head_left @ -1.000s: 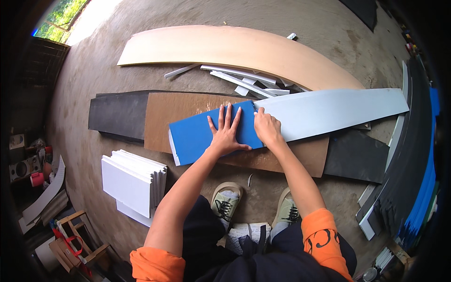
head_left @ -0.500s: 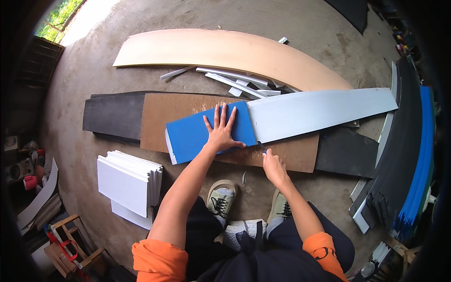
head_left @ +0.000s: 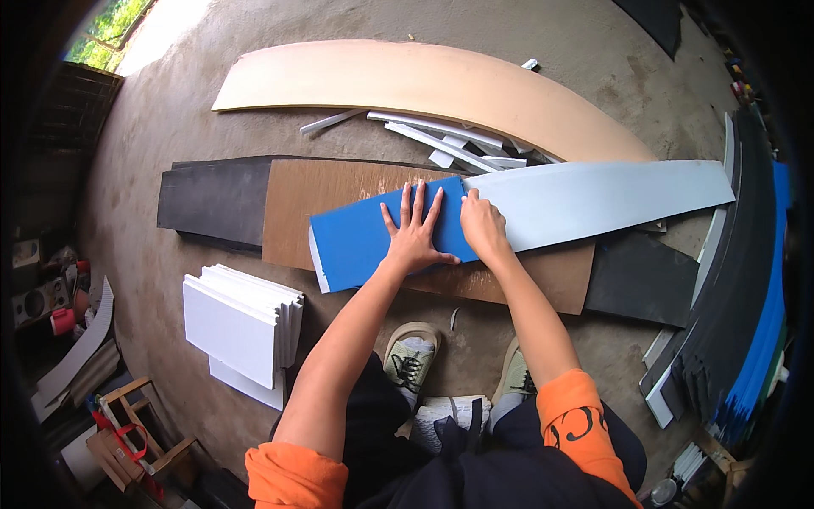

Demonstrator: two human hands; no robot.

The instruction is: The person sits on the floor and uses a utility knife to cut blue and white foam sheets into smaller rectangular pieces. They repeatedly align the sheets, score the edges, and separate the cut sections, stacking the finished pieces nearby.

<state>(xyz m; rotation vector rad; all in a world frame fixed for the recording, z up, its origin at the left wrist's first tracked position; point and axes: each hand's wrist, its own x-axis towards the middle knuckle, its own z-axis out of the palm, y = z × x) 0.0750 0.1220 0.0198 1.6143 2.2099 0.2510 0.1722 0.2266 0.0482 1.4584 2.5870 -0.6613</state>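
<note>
My left hand (head_left: 414, 237) lies with fingers spread on a blue rectangular sheet (head_left: 348, 237), pressing it down. Beneath it runs a long white foam sheet (head_left: 619, 195), whose white end also peeks out at the blue sheet's left side. At the blue sheet's right edge, close to its far corner, my right hand (head_left: 485, 225) is closed around a cutting knife. The knife is mostly hidden by the fingers; its dark blade and blue handle showed earlier. Both sheets rest on a brown board (head_left: 292, 212), which lies over black slabs (head_left: 208, 204).
A curved tan sheet (head_left: 407, 76) lies beyond, with white offcut strips (head_left: 449, 148) beside it. A white panel stack (head_left: 237, 322) stands near left. Black sheets (head_left: 712, 280) and blue sheets (head_left: 772, 297) line the right. A wooden frame (head_left: 136, 424) is at lower left.
My right hand has moved the knife away from me along the blue sheet's right edge, from the near corner to near the far corner. My left hand stays spread on the sheet.
</note>
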